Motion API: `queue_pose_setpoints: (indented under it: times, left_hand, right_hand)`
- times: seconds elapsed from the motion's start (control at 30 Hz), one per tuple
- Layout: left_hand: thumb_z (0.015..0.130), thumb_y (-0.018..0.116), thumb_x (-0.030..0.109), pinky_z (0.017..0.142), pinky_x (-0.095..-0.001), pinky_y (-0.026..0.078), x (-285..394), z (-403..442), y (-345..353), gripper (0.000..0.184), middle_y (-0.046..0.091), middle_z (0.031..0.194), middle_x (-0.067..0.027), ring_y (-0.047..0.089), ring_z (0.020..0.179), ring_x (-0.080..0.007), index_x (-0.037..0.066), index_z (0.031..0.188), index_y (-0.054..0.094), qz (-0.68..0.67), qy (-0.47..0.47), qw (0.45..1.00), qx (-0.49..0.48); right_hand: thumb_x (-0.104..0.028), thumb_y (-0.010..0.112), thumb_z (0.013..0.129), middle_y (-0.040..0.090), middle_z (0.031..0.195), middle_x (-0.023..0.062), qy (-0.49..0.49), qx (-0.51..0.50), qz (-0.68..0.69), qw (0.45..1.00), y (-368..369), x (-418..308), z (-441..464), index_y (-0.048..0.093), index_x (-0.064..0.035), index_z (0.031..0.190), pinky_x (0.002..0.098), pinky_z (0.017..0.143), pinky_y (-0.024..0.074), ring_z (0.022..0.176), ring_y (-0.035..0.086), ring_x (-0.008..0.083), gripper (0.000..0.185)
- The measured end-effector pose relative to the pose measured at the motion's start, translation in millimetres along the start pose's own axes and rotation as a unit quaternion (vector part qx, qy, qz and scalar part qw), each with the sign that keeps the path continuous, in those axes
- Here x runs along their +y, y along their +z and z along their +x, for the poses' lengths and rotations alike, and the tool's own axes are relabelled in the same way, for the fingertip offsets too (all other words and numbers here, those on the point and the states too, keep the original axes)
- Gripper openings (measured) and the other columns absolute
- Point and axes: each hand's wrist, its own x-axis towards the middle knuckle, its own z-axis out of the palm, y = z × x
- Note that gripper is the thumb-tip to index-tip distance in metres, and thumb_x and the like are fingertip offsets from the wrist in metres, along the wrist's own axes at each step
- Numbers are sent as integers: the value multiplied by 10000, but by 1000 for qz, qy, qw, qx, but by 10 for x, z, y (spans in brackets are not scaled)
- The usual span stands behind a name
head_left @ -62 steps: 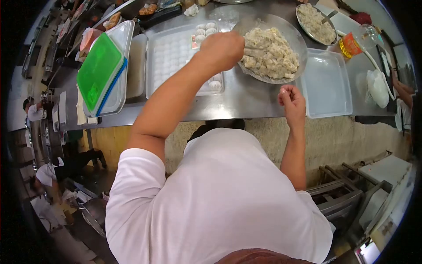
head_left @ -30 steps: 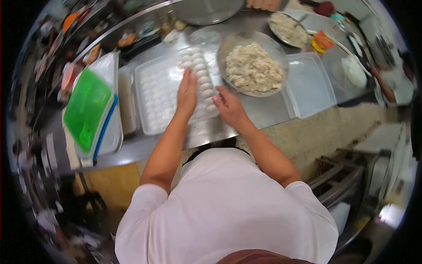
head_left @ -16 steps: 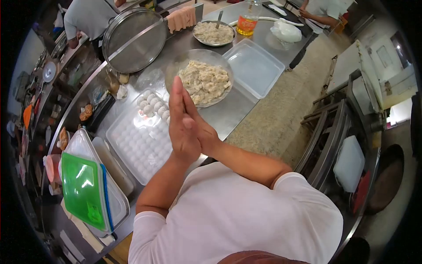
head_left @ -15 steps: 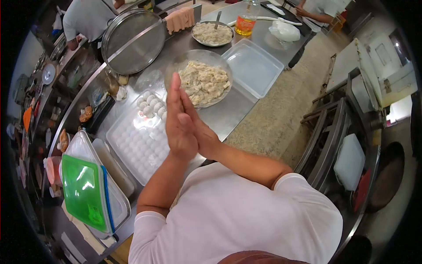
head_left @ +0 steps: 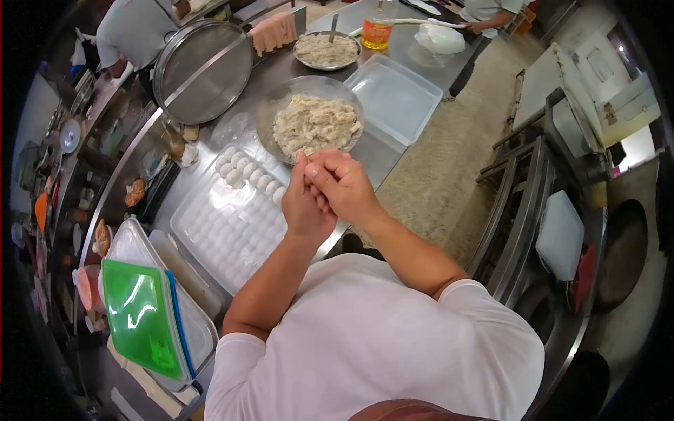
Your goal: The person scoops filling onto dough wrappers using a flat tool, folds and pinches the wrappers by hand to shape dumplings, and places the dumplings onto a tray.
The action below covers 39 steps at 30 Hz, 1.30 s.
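Note:
My left hand (head_left: 307,209) and my right hand (head_left: 345,188) meet in front of my chest, fingers curled and fingertips pinched together. Whatever lies between them, if anything, is hidden. Just beyond my hands stands a bowl (head_left: 265,125) heaped with a pale, lumpy mixture (head_left: 316,123). To the left of my left hand is a tray with rows of round white dough balls (head_left: 242,167). A translucent plastic sheet or lid (head_left: 217,224) covers most of the rows, and the far ones lie uncovered.
Behind the bowl are a second dish of mixture (head_left: 326,50), an oil bottle (head_left: 377,31) and a shallow plastic tray (head_left: 397,98). A large round sieve (head_left: 203,74) leans at the back left. Green-lidded containers (head_left: 140,309) stand nearer left. Two other people work further off.
My palms were pressed flat together with fingers pointing up; now the fingers are curled and pinched. Both hands have shifted slightly right, and the view has tilted a little.

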Motion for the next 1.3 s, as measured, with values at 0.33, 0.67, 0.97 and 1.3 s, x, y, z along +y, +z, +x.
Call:
queue_pose_setpoints:
  times: [0.33, 0.67, 0.97, 1.3]
  left_hand:
    - [1101, 254, 441, 1220, -396, 237, 102, -136, 545, 649, 331, 1582, -167, 327, 1464, -267, -44, 1532, 261, 423, 268, 840, 207]
    - [1065, 365, 404, 1254, -410, 56, -379, -152, 543, 764, 6, 1692, -113, 56, 1557, -269, -1, 1597, -4, 505, 270, 812, 115]
    - [1090, 255, 472, 1251, -422, 80, 231, -75, 602, 726, 128, 1665, -185, 86, 1550, -282, -36, 1584, 94, 509, 345, 775, 146]
    - [1055, 228, 589, 1251, -422, 67, -101, -177, 544, 818, 105, 1671, -159, 65, 1553, -281, -6, 1592, 66, 388, 331, 847, 150]
  right_hand:
    - [-363, 463, 1046, 241, 1623, 211, -366, -22, -271, 890, 399, 303, -72, 304, 1, 1549, 483, 1220, 162, 1519, 159, 397, 641]
    - [-532, 246, 1068, 77, 1670, 216, -356, -29, -217, 908, 206, -39, 192, 137, 15, 1592, 481, 1236, 10, 1546, 12, 401, 766]
    - [-588, 304, 1043, -5, 1684, 170, -341, -119, -190, 913, 615, 63, -14, 41, -44, 1612, 488, 1240, 11, 1546, -49, 385, 830]
    - [-520, 314, 1065, 61, 1675, 205, -348, -83, -160, 920, 535, 0, 71, 64, -23, 1606, 454, 1241, 33, 1548, -2, 383, 776]
